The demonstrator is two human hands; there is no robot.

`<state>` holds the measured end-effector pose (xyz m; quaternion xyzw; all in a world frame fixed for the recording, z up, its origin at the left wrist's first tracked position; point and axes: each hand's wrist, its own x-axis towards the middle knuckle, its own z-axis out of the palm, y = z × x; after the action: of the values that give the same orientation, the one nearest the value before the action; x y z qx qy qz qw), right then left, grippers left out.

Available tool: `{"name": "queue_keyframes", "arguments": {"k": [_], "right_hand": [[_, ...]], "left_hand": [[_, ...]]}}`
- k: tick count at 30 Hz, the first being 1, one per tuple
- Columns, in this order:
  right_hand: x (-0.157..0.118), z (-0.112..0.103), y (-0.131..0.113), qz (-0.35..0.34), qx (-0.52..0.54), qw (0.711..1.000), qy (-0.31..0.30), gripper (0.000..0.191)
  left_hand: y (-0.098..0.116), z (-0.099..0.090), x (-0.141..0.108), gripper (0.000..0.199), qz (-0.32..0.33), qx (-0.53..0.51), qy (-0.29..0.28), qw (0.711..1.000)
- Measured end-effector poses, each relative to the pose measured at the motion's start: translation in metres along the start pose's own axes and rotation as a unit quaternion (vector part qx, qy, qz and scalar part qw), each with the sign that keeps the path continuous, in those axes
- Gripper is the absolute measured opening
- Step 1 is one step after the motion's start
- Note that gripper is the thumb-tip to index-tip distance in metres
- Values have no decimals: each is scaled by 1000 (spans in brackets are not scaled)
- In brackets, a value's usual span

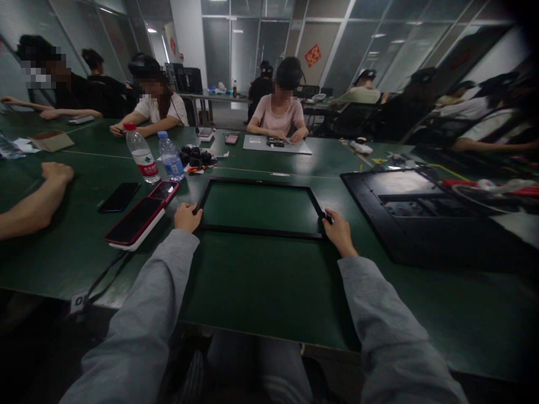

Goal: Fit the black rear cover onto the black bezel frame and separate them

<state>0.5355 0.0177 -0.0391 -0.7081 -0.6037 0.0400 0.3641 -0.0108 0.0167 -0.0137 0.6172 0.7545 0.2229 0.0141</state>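
A thin black rectangular frame (pixel 261 231) with an open middle is held level over the green table (pixel 269 292); whether it touches the surface I cannot tell. My left hand (pixel 188 217) is closed around its left side, near the front corner. On the opposite side, my right hand (pixel 338 230) grips the right bar, thumb on top. Green tabletop shows through the frame's opening. To the right of my right hand lies a large black panel (pixel 438 224) with recessed sections.
Left of the frame are a red-cased phone (pixel 137 220) on a white object, a black phone (pixel 120 197), a red-capped bottle (pixel 143 157) and a blue-capped bottle (pixel 170 160). A co-worker's arm (pixel 37 202) rests at far left. Another person (pixel 280 112) sits opposite.
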Motion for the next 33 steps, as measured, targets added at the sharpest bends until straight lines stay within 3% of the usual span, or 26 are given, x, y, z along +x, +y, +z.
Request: {"name": "queue_keyframes", "arguments": {"k": [23,30,33], "right_hand": [[-1,1,-1,-12,1,1000,6,47],[-2,1,-2,-27,17,999,17,48],[-3,-3,-8,-34,24,998,52,50]], "left_hand": [[2,-2,-1,48,-3,2,1,1000],[2,1,-1,37,16,-30,29,999],[7,-3,-3,36,34,-73,67,994]]}}
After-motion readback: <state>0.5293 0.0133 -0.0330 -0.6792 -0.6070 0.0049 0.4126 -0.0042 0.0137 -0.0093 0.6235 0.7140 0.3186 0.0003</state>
